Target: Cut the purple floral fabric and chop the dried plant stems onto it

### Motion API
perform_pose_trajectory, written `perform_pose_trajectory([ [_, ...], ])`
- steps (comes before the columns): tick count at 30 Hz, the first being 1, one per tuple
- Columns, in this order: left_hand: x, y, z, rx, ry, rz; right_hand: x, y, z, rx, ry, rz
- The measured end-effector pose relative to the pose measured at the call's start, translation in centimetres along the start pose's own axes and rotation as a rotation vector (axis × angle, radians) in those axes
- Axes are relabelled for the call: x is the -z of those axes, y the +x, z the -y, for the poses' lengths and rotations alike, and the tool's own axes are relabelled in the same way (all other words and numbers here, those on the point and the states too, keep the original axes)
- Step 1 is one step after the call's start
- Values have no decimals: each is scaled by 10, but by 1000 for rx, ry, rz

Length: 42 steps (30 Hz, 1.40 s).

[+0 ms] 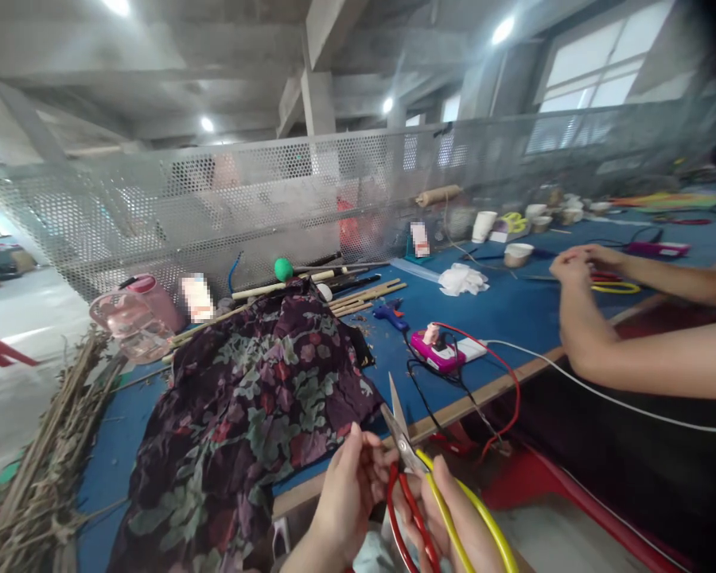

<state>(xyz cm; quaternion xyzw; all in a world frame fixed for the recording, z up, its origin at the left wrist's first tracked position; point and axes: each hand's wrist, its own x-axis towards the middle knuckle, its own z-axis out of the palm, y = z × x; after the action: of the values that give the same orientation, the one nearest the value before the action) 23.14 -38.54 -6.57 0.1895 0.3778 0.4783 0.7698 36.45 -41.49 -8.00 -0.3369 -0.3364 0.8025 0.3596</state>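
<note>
My right hand (468,521), raised before the edge of the blue table (489,310): wrapped around yellow-handled scissors (403,447), blades parted, tips pointing away; red-handled tool (418,509) alongside.
My left hand (347,481), just beside: fingers curled, contents unclear.
Dark floral cloth (256,398): beyond, leftward.
Glue gun (392,314): farther.

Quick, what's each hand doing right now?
Left hand: fingers curled beside the scissors; can't tell whether it grips anything.
Right hand: closed around the scissors' red and yellow handles, blades parted.
</note>
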Motion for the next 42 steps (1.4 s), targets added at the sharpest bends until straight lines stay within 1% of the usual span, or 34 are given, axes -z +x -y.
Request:
perform_pose_trajectory([
  [1,-3,2,-1,40,-59,7,-3,-2,2,13,11,-21],
  [2,-5,4,-2,50,-104,-4,-5,-3,4,20,26,-37],
  [5,-9,6,-2,29,-216,-61,-6,-3,3,7,53,-41],
  [7,-10,5,-1,-13,-276,-87,-4,-3,0,-1,60,-38],
  [10,-13,-1,-1,-82,-291,-112,-1,-2,-4,1,71,-51],
  [11,-14,-2,-2,-77,-286,-126,0,-3,-5,2,77,-55],
  [14,-16,-3,-5,2,-276,-148,3,-4,-10,12,99,-56],
  [17,-17,3,-6,89,-296,-97,4,-5,-12,28,113,-40],
  [20,-17,15,-5,169,-316,-40,3,-6,-11,37,116,-18],
  [24,-21,30,-5,240,-290,24,6,-8,-10,0,112,23],
  [27,-25,35,-8,205,-285,42,13,-11,-11,-64,85,57],
  [29,-28,36,-10,169,-327,11,17,-14,-12,-79,76,51],
  [32,-32,36,-8,183,-418,-58,20,-21,-14,-99,46,31],
  [34,-34,36,-5,186,-442,-111,20,-27,-15,-131,7,4],
  [36,-36,33,0,155,-422,-151,20,-33,-17,-150,-14,-31],
  [40,-37,23,13,100,-337,-123,22,-42,-22,-143,10,-54],
  [42,-37,19,17,77,-352,-133,24,-46,-25,-138,25,-52],
])
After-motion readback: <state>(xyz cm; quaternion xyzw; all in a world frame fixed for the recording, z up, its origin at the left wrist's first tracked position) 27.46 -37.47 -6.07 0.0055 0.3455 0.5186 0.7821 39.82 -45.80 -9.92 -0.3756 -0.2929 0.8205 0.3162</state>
